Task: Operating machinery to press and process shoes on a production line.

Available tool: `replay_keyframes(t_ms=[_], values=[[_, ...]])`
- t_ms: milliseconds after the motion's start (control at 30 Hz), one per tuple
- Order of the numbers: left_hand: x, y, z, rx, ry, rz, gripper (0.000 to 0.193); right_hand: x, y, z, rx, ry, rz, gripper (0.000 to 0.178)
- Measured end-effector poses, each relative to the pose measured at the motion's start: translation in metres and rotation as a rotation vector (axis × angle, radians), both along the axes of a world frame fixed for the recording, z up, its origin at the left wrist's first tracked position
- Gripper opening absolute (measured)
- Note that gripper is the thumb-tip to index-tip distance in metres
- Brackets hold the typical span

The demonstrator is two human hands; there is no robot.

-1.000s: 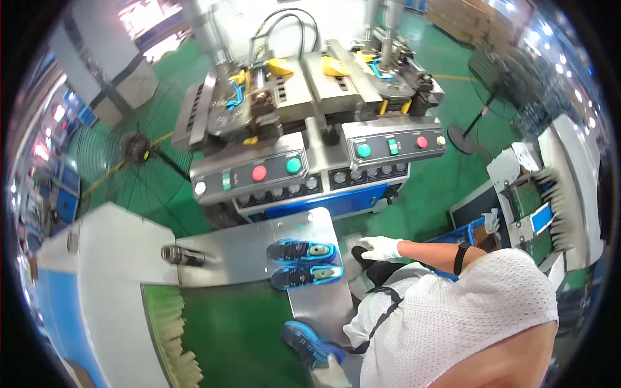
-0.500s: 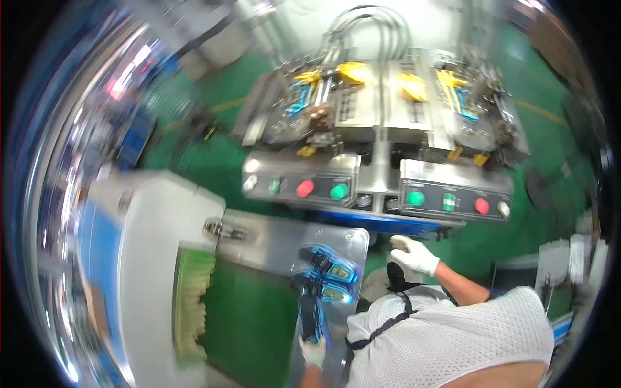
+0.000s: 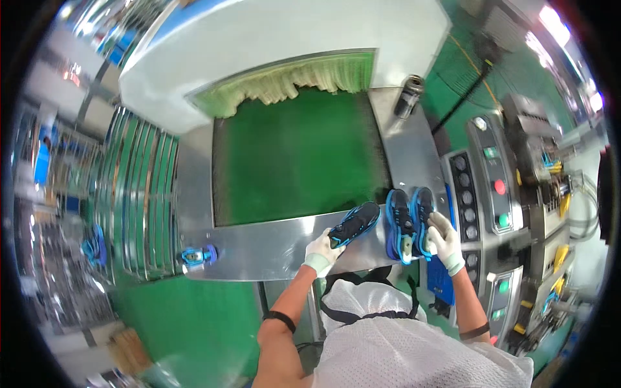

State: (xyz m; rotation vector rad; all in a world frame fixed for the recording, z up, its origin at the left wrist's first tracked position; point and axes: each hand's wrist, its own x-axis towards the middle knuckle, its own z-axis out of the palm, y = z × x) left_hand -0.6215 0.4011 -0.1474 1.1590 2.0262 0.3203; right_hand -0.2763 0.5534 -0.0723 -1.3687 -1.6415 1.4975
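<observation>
My left hand, in a white glove, is closed on one end of a black sports shoe with blue edging. The shoe is tilted over the steel ledge at the front of the green belt. To its right, two matching shoes stand side by side on the ledge, a left one and a right one. My gloved right hand is beside the right shoe of this pair, its fingers apart. Whether its fingertips touch the shoe I cannot tell.
A green conveyor belt runs from a white machine with a fringed curtain. A dark metal flask stands on the right ledge. Another blue shoe lies at the left end. Control panels stand right, a rack left.
My view has turned left, from the press machine to the belt. The shoe in my left hand is now apart from the other two. My right hand has come to the pair.
</observation>
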Motion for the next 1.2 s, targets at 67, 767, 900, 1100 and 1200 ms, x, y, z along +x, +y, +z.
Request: replay_keyframes(t_ms=[67,767,900,1100,1200], values=[[-0.024,-0.034,-0.008,-0.01,0.025,0.125,0.072,-0.031,0.026,-0.01,0.055,0.04,0.038,0.054],[-0.178,-0.207,-0.21,0.1,0.014,1.021,0.055,-0.416,0.233,-0.282,0.944,-0.614,1.005,0.064],[-0.183,-0.207,-0.238,0.145,-0.028,1.077,0.054,-0.409,0.232,-0.281,0.993,-0.581,1.003,0.066],[-0.18,-0.216,-0.237,0.121,-0.059,1.124,0.051,-0.406,0.237,-0.278,1.05,-0.585,1.002,0.068],[-0.179,-0.216,-0.233,0.11,-0.069,1.122,0.05,-0.41,0.235,-0.279,1.049,-0.596,1.006,0.067]])
